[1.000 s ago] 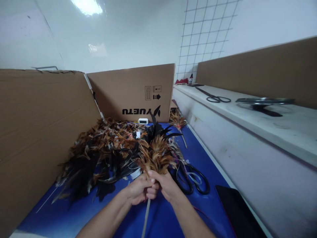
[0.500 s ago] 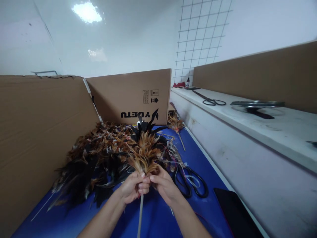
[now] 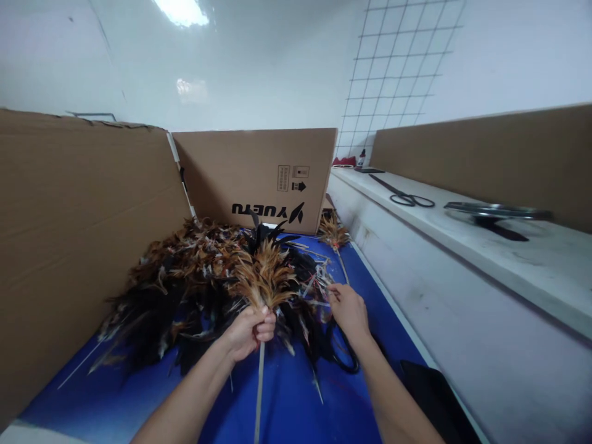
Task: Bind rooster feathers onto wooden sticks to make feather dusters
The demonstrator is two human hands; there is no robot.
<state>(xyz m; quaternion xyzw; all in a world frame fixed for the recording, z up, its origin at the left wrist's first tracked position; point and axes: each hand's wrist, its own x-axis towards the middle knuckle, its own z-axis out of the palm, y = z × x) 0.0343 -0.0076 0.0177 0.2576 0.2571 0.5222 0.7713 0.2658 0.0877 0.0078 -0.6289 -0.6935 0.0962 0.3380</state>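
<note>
My left hand grips a thin stick topped with a bunch of brown and black feathers, held upright over the blue table. My right hand is off the stick, reaching right to a tangle of thin threads and feather strips; its fingers pinch there, though what they hold is too small to make out. Black scissors lie partly under my right wrist. A big pile of loose brown and black feathers lies behind and left of my hands.
Cardboard panels stand at the left and back. A finished small feather stick lies at the back. A raised white ledge on the right carries scissors and a metal tray. A black tablet lies near right.
My right hand has let go of the feather stick and moved right to the threads. My left hand keeps the stick. The view shifted slightly.
</note>
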